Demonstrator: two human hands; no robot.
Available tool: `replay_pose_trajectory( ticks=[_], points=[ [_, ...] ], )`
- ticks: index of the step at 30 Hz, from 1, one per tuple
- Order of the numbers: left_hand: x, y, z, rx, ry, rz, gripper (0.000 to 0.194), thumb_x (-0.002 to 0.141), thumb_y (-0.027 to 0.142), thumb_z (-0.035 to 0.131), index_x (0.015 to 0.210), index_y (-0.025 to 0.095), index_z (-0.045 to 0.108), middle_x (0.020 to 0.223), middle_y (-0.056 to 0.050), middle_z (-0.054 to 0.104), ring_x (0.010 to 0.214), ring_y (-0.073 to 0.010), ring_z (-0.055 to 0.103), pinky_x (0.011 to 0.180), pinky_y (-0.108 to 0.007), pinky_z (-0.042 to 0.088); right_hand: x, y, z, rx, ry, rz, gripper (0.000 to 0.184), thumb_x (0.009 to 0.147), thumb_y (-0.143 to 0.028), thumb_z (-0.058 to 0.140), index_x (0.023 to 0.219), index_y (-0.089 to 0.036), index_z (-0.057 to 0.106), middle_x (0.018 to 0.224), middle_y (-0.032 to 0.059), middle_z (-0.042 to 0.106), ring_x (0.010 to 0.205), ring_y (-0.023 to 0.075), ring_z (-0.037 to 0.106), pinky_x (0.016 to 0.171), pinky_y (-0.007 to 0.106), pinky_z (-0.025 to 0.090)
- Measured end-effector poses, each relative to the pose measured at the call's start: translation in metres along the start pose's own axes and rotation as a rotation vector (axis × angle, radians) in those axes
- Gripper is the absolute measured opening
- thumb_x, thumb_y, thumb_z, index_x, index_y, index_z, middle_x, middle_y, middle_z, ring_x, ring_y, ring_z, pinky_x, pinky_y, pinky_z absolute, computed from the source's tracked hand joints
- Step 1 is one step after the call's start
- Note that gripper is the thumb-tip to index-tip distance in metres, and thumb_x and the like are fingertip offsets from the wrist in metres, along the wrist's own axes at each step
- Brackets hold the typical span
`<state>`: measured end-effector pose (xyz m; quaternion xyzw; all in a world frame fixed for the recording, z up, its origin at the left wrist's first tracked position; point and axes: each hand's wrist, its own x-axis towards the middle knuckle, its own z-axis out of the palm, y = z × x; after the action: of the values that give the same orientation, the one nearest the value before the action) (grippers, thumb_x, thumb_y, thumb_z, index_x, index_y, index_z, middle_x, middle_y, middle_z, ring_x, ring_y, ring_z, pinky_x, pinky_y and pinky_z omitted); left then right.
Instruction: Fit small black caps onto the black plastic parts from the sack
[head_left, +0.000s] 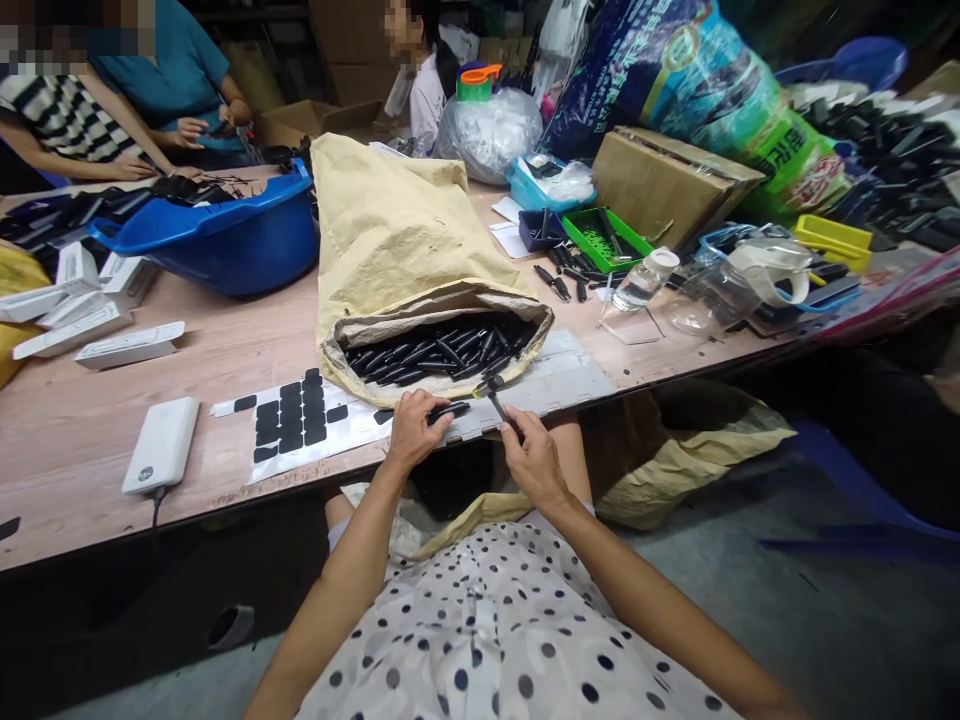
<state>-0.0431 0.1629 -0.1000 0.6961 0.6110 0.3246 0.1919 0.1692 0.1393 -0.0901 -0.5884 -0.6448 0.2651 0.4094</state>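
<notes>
At the table's front edge, my left hand (414,428) is closed on a slim black tube-shaped piece (451,410), pressed close to the grey board (559,375). Just to its right, my right hand (534,455) grips the thin handle of a small hammer (493,390) with a dark head. The hammer's head is close above the far end of the black piece; whether they touch I cannot tell. Behind both hands lies a tan sack (397,240), its mouth facing me. Many similar black tube-shaped pieces (442,350) fill the opening.
Left of my hands are a sheet of black stickers (289,415), a white power bank (161,445) and white boxes (129,345). Behind stands a blue basin (225,245). A green tray (606,240) and clear jar (646,280) sit right. People work across the table.
</notes>
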Motion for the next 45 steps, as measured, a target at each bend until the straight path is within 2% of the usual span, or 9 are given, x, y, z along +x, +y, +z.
replay_pose_trajectory(
  ticks=[3, 10, 18, 23, 30, 34, 38, 41, 45],
  points=[
    [0.001, -0.001, 0.0, -0.02, 0.013, -0.011, 0.019, 0.089, 0.033, 0.061, 0.095, 0.023, 0.077, 0.085, -0.005, 0.065, 0.085, -0.0202, 0.054, 0.086, -0.037, 0.045, 0.0, -0.004, -0.001, -0.047, 0.007, -0.03, 0.039, 0.092, -0.034, 0.047, 0.118, -0.017, 0.071, 0.11, 0.0121, 0.07, 0.104, 0.0242, 0.066, 0.092, 0.037, 0.056],
    [-0.001, 0.001, -0.001, -0.01, 0.018, -0.004, 0.016, 0.087, 0.032, 0.066, 0.094, 0.024, 0.078, 0.085, -0.005, 0.065, 0.084, -0.0196, 0.054, 0.084, -0.036, 0.045, -0.002, -0.023, -0.003, -0.147, -0.056, -0.161, 0.042, 0.096, -0.026, 0.043, 0.128, -0.019, 0.069, 0.108, 0.0101, 0.07, 0.098, 0.0213, 0.067, 0.087, 0.031, 0.055],
    [-0.003, 0.0, 0.0, -0.018, 0.016, 0.007, 0.014, 0.086, 0.03, 0.068, 0.094, 0.025, 0.078, 0.087, -0.005, 0.068, 0.087, -0.0205, 0.056, 0.085, -0.037, 0.045, -0.002, -0.022, -0.006, -0.21, -0.037, -0.181, 0.044, 0.095, -0.023, 0.042, 0.129, -0.019, 0.07, 0.106, 0.0091, 0.07, 0.093, 0.0204, 0.068, 0.08, 0.03, 0.054],
    [-0.003, 0.002, -0.002, -0.003, -0.013, 0.005, 0.014, 0.082, 0.028, 0.072, 0.094, 0.024, 0.078, 0.087, -0.004, 0.068, 0.088, -0.0207, 0.055, 0.085, -0.037, 0.045, -0.003, -0.025, -0.009, -0.198, -0.068, -0.209, 0.043, 0.097, -0.023, 0.043, 0.131, -0.021, 0.069, 0.102, 0.008, 0.07, 0.091, 0.0197, 0.067, 0.081, 0.029, 0.054],
    [-0.002, 0.004, -0.003, 0.014, -0.045, -0.024, 0.019, 0.078, 0.026, 0.074, 0.096, 0.025, 0.079, 0.089, -0.004, 0.068, 0.09, -0.0215, 0.054, 0.088, -0.037, 0.045, -0.007, -0.016, -0.002, -0.127, -0.035, -0.161, 0.042, 0.096, -0.025, 0.044, 0.13, -0.022, 0.068, 0.113, 0.0093, 0.069, 0.099, 0.0211, 0.067, 0.087, 0.032, 0.055],
    [-0.002, 0.004, -0.001, 0.01, -0.027, -0.024, 0.022, 0.076, 0.024, 0.076, 0.097, 0.026, 0.079, 0.09, -0.004, 0.068, 0.091, -0.022, 0.053, 0.09, -0.038, 0.045, -0.002, 0.001, -0.003, -0.023, 0.044, -0.086, 0.041, 0.094, -0.031, 0.046, 0.125, -0.017, 0.069, 0.116, 0.0116, 0.069, 0.098, 0.022, 0.066, 0.089, 0.035, 0.055],
    [-0.002, 0.002, 0.001, 0.02, -0.017, -0.017, 0.02, 0.077, 0.022, 0.075, 0.096, 0.025, 0.079, 0.091, -0.004, 0.069, 0.091, -0.0218, 0.054, 0.091, -0.038, 0.045, 0.028, 0.025, -0.026, -0.049, 0.177, 0.097, 0.047, 0.094, -0.034, 0.042, 0.128, -0.012, 0.066, 0.11, 0.0152, 0.068, 0.095, 0.0243, 0.064, 0.089, 0.039, 0.053],
    [-0.002, 0.0, 0.001, 0.027, -0.018, -0.001, 0.019, 0.079, 0.023, 0.074, 0.098, 0.025, 0.079, 0.092, -0.004, 0.069, 0.091, -0.0216, 0.054, 0.09, -0.038, 0.045, 0.071, 0.041, -0.052, -0.268, 0.282, 0.221, 0.048, 0.087, -0.024, 0.044, 0.126, -0.006, 0.066, 0.11, 0.0203, 0.065, 0.102, 0.0287, 0.061, 0.097, 0.043, 0.048],
    [-0.003, -0.002, 0.001, 0.035, -0.017, 0.016, 0.02, 0.082, 0.026, 0.073, 0.101, 0.026, 0.079, 0.091, -0.004, 0.068, 0.091, -0.0215, 0.054, 0.088, -0.037, 0.045, 0.124, 0.05, -0.077, -0.541, 0.156, 0.42, 0.048, 0.085, -0.015, 0.047, 0.127, -0.008, 0.069, 0.104, 0.022, 0.062, 0.105, 0.0343, 0.056, 0.093, 0.046, 0.045]
  ],
)
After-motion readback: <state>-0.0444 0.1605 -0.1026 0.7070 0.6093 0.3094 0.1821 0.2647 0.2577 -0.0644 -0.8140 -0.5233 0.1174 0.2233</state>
